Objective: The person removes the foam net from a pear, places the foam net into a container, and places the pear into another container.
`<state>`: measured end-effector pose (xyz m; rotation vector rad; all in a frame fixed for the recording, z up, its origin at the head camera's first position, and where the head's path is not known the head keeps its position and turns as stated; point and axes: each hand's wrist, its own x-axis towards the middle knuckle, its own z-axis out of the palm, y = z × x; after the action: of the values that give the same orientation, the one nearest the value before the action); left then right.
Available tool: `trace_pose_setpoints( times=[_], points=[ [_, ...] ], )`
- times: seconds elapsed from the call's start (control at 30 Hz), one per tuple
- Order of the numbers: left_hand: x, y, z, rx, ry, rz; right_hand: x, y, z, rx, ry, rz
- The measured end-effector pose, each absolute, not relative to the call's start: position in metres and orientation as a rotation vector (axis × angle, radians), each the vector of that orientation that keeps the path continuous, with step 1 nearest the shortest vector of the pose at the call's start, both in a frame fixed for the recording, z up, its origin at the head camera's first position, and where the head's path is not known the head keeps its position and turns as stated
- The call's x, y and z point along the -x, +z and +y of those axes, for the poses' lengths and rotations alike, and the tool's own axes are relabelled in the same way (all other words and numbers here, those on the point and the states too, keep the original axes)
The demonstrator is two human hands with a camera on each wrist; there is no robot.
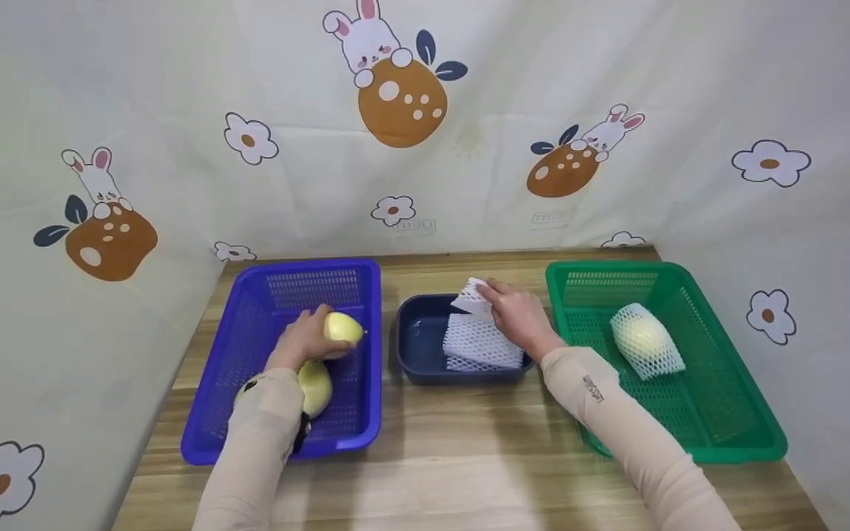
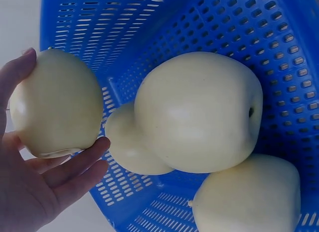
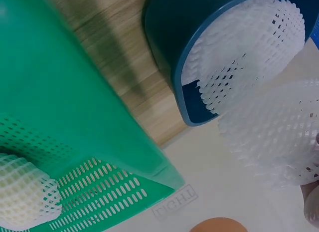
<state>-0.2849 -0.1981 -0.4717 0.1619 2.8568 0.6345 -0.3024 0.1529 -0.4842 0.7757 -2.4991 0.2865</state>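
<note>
My left hand holds a smooth pale yellow fruit over the blue basket. The left wrist view shows its thumb and fingers curved round that fruit. Below lie several like fruits in the basket; the sleeve partly covers them in the head view. Over the dark blue tub, my right hand pinches a white foam net sleeve by its upper end. More foam net sleeves lie flat inside the tub. Only the fingertips show in the right wrist view.
A green basket stands on the right, holding a fruit wrapped in a foam net. Both baskets and the tub sit on a wooden table. A printed curtain hangs behind and at the sides.
</note>
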Motion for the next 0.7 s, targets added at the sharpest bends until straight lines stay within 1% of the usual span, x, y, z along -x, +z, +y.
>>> trace_pose_setpoints(
  times=[0.37,0.7],
  points=[
    [0.280,-0.474,-0.199,-0.197,0.601,2.783,0.300,-0.495,0.151,-0.838,0.253,-2.579],
    [0.281,-0.474,-0.190,-0.228,0.459,2.729,0.295,-0.490,0.154,-0.867,0.303,-2.861]
  ],
)
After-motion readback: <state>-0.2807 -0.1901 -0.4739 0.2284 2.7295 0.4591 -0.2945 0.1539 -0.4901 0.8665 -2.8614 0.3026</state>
